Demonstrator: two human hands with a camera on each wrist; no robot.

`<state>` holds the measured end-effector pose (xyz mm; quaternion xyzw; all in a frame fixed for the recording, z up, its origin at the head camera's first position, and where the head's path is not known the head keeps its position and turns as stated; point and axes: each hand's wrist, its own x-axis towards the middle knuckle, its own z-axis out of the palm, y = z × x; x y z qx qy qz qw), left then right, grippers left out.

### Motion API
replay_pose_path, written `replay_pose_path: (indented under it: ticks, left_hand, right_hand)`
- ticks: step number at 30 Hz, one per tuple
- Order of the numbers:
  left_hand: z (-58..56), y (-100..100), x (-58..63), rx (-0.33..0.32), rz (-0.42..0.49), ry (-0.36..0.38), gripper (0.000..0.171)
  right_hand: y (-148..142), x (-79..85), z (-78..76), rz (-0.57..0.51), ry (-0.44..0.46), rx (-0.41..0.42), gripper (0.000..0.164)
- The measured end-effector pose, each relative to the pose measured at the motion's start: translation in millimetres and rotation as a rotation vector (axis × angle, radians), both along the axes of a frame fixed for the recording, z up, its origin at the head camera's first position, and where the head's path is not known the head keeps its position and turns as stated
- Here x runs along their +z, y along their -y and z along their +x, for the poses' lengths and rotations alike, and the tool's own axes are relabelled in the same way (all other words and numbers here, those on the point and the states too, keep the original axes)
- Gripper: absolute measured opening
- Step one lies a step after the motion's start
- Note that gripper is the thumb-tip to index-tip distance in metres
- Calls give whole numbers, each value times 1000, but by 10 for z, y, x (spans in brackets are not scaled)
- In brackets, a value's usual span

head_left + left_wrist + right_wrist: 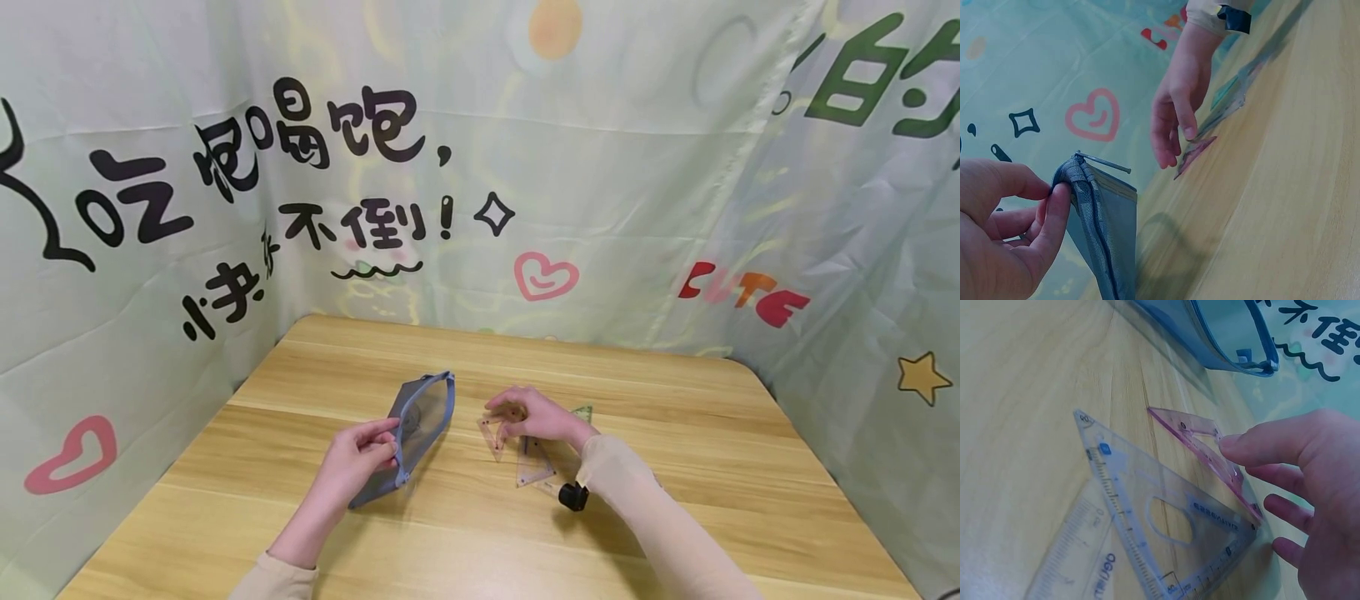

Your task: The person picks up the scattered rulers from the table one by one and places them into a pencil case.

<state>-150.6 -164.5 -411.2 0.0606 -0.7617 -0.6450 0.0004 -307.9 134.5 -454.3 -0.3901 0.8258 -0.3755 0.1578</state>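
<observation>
My left hand (363, 454) pinches the rim of a blue zip pouch (427, 421) between thumb and fingers; the pouch gapes towards the right. In the left wrist view, the pouch's zip edge (1094, 212) runs down from the fingertips. My right hand (543, 417) reaches over a pink set square (1179, 425), its thumb at that set square's edge and its fingers apart and loosely bent. A clear set square (1129, 481) lies beside the pink one, partly over a clear ruler (1079, 537). Behind the right hand a green set square (583, 413) is partly hidden.
A wooden table (465, 550) carries everything. Printed cloth (600, 208) hangs behind it and on both sides. A small black device (573, 497) shows at the right sleeve, close to the ruler's end.
</observation>
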Motion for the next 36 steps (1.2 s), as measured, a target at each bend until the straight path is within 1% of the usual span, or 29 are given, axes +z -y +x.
replay_pose_path:
  ticks: [9,13,16,19,26,32,36]
  left_hand:
    - [-9,2,-17,-5,-1,1,41]
    - [-10,-3,-18,-5,-1,5,41]
    - [-7,-7,-15,-4,0,7,41]
    - [-2,-12,-10,-5,-3,9,41]
    - [5,-20,-13,-11,-5,14,42]
    - [4,-10,-15,-22,1,13,42]
    - [7,-5,-16,-21,2,9,42]
  right_hand:
    - [-18,-32,-59,70,-46,15,47]
    - [-26,-35,-66,101,-58,7,45]
    - [-35,-30,-58,134,-47,-10,47]
    - [-47,-29,-53,152,-36,-10,49]
    - [-72,-67,-68,148,-42,18,51]
    - [-68,-58,-39,126,9,-8,51]
    - [-42,-46,-10,120,9,-21,51]
